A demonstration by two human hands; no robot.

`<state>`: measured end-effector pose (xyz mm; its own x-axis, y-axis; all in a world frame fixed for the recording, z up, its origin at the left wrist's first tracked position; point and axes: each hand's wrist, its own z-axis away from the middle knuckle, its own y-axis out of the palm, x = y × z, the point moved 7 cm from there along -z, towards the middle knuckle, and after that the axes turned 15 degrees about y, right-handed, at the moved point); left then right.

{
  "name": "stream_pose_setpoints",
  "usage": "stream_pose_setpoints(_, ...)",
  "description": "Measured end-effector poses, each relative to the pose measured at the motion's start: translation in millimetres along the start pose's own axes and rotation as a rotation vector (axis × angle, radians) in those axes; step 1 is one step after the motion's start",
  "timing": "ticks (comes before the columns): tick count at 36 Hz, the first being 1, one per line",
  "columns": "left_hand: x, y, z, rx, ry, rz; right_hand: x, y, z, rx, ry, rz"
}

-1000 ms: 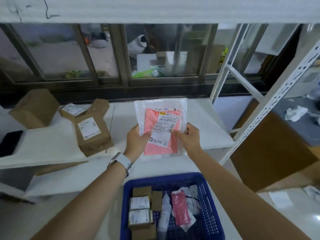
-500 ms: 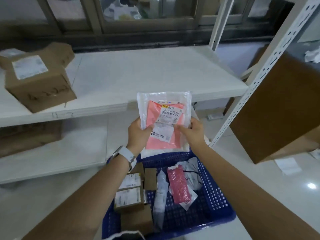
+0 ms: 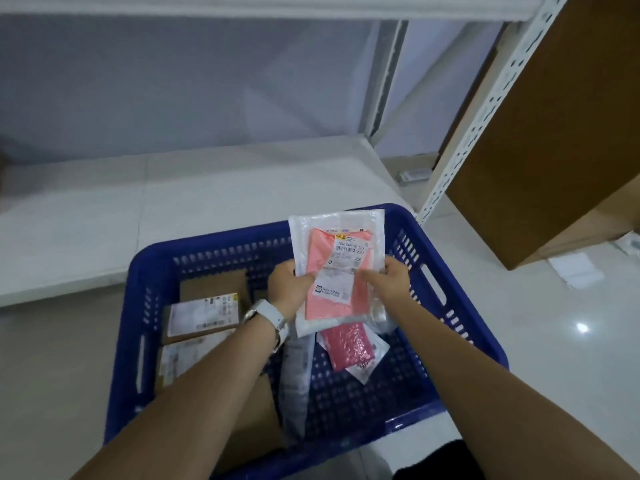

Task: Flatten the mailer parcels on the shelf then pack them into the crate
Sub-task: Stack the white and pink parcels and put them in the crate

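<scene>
Left hand (image 3: 289, 289) and right hand (image 3: 389, 282) are each pinching one side edge of the clear mailer parcel (image 3: 337, 271), which is being held over the far right part of the blue crate (image 3: 460, 327). Packing seems in progress; next, the parcel should probably be laid flat beside the pink mailer (image 3: 349, 344).

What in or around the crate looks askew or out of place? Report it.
Nothing is damaged or spilled. In the blue crate, a clear mailer and a pink bubble mailer lie crooked beside squarely stacked cardboard boxes.
</scene>
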<state>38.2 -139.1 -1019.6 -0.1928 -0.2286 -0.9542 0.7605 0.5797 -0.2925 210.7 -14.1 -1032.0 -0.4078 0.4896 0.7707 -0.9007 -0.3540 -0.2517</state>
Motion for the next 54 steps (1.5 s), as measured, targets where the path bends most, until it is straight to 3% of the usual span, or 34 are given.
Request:
stream_pose_setpoints(15, 90.0, 40.1, 7.1, 0.016, -0.101, -0.121, -61.0, 3.2, -50.0, -0.045, 0.082, 0.375)
stream_pose_setpoints(23, 137.7, 83.6, 2.7, 0.127, -0.183, -0.21, -78.6, -9.4, -86.1, -0.256, 0.065, 0.694)
stream_pose_setpoints(30, 168.2, 120.4, -0.6, 0.248, -0.291, -0.245, -96.2, -16.6, -115.3, -0.269, 0.126, 0.922)
stream_pose_setpoints(41, 218.3, 156.7, -2.9, 0.279, -0.391, -0.21, -136.6, -13.6, -149.0, -0.173, 0.208, 0.951)
stream_pose_setpoints(54, 248.6, 166.3, 2.3, 0.327, -0.418, -0.253, -156.1, -9.1, -163.4, -0.19, 0.275, 0.95)
